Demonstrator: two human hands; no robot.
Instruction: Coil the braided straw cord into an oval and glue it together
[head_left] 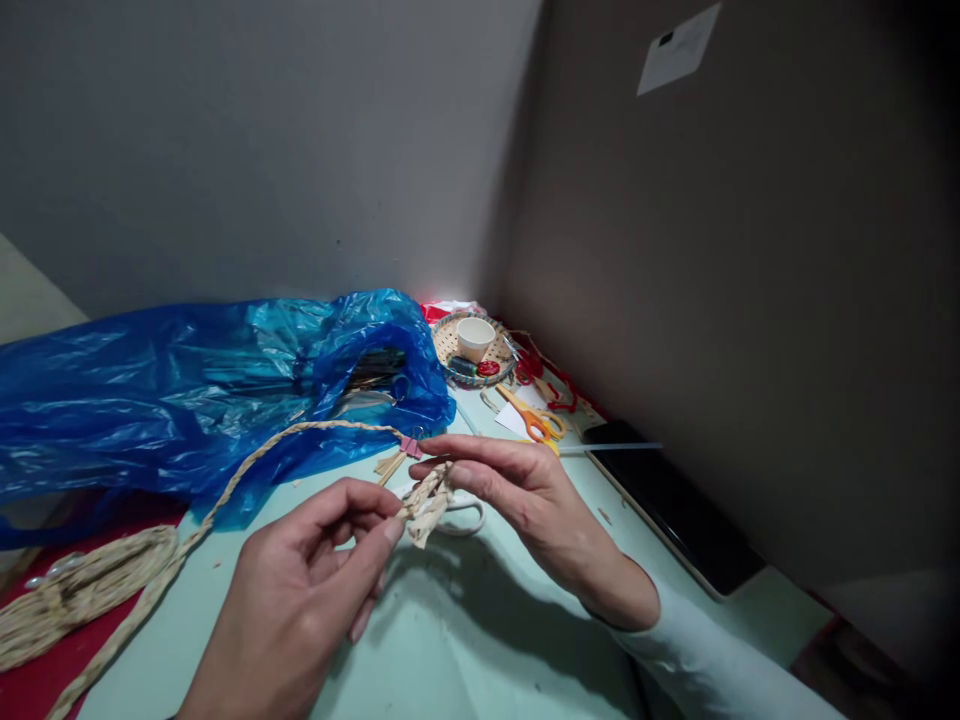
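L hand & R hand pinch braid over green desk; blue bag far-L corner, blk device nr R edge, grey wall behind.

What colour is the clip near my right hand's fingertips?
Pink. The clip shows best in the head view, the only one here.
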